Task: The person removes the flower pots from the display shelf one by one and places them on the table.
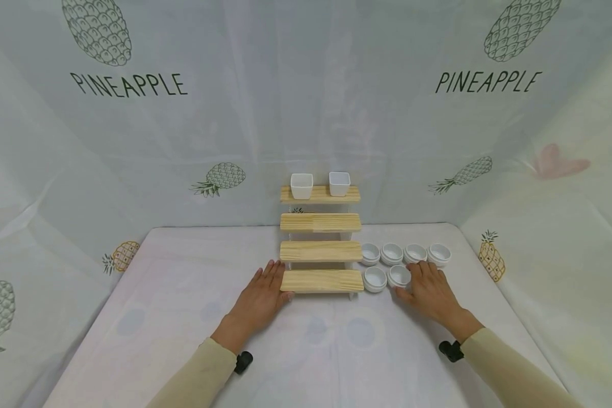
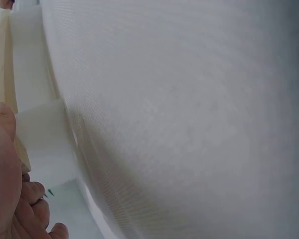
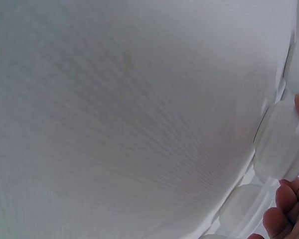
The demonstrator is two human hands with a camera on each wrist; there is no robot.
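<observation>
A four-step wooden display stand point(image 1: 321, 281) with pale boards stands mid-table. My left hand point(image 1: 260, 296) lies against its left end, fingers extended along the lowest steps and the thumb at the front board's corner; in the left wrist view the thumb point(image 2: 4, 119) overlaps the board. To the right of the stand, small round white bowls form two rows. My right hand point(image 1: 430, 292) grips the right-hand bowl point(image 1: 399, 276) of the front row between thumb and fingers. The right wrist view shows this bowl point(image 3: 280, 142) with the thumb on one side and fingertips on the other.
Two square white cups point(image 1: 302, 187) stand on the top step. Another round bowl point(image 1: 374, 279) sits between the held one and the stand, and several more point(image 1: 415, 254) line up behind. A pineapple-print cloth point(image 1: 311, 113) hangs behind the white-covered table point(image 1: 306, 351).
</observation>
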